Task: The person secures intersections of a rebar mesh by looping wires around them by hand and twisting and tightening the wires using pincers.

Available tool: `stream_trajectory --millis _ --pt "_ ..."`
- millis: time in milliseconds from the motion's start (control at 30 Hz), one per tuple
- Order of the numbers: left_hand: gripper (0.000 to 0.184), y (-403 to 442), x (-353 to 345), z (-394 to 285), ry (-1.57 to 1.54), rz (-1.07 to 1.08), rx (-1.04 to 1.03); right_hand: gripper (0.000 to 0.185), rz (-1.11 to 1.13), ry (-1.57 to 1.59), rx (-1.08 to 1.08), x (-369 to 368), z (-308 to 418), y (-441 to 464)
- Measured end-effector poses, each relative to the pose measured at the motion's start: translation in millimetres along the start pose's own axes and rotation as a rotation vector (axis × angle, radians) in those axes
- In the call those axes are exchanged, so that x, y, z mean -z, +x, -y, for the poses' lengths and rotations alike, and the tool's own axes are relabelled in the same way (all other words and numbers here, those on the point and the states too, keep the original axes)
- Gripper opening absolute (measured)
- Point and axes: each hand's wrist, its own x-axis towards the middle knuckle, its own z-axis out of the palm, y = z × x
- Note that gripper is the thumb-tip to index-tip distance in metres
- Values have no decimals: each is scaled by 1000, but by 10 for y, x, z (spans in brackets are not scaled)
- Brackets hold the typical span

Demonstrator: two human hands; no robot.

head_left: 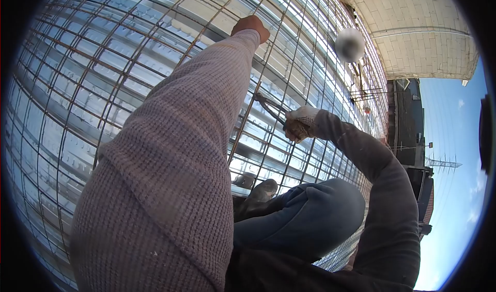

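My left hand [250, 28], bare, is closed at the steel bars at the top centre; its fingers curl away from view, and what they hold is hidden. The knit sleeve fills much of the foreground. Near the centre, my right hand [300, 123] wears a dirty, light-coloured work glove and is closed round the handles of dark metal pincers [273, 109]. The pincers' head lies close to a bar of the steel mesh [126, 74], beside the left forearm. Under the mesh is shiny ribbed metal sheeting [178, 24].
My bent knee in jeans [330, 204] and a grey shoe [263, 190] are below the hands. A pale round object [350, 45] shows at upper right. Behind are a block wall [418, 28], dark buildings [408, 121] and a power pylon [443, 163].
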Motion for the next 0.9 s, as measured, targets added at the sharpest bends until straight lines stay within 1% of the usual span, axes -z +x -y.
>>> stream_trajectory --millis 33,100,133,167,233,300,333,367,400,433,467,500,567,600,633,700,800,833,867,900 --pt "44 0 0 11 -8 -4 -4 45 3 -66 -87 -23 -56 27" --pt "44 6 -31 18 -7 -5 -13 46 -112 -178 -43 -183 -189 22" --pt "44 20 -40 26 4 -5 -13 47 9 -17 57 -281 -320 74" --pt "44 38 -40 40 12 -7 -10 45 69 169 54 -340 -447 56" --pt "44 0 -3 52 9 -13 -20 42 228 452 173 -504 -776 248" --pt "45 29 15 90 22 -16 -36 40 343 679 312 -671 -1220 552" --pt "45 52 10 146 46 -21 -29 42 205 658 331 -788 -1401 647" --pt "45 91 -23 205 77 -19 -27 35 29 579 400 -904 -1543 735" --pt "44 118 -55 286 146 -45 -56 31 -172 386 422 -949 -1689 891" --pt "46 166 -58 361 214 -7 -47 27 -375 203 431 -989 -1843 1046" --pt "44 191 -69 437 259 18 -60 26 -548 49 518 -1026 -1978 1147" --pt "44 264 -111 548 310 14 -94 27 -576 15 498 -1120 -1866 913" --pt "40 348 -227 740 386 -22 -177 30 -435 160 587 -1089 -1892 913" --pt "36 323 -257 786 415 -2 -199 32 -344 269 621 -1073 -1894 886" --pt "33 286 -300 842 443 23 -266 40 -214 420 523 -1013 -1952 986" --pt "31 109 -416 892 486 114 -384 41 -4 643 497 -959 -2115 1285" --pt "33 -210 -713 994 558 274 -541 44 31 852 534 -1047 -2114 1157" --pt "30 -383 -841 1044 521 314 -579 46 54 917 546 -1058 -2072 1074" --pt "33 -520 -974 1161 501 368 -608 48 79 980 557 -1055 -2051 1015" --pt "34 -724 -1118 1224 452 409 -503 49 104 1046 568 -1030 -2079 1000"
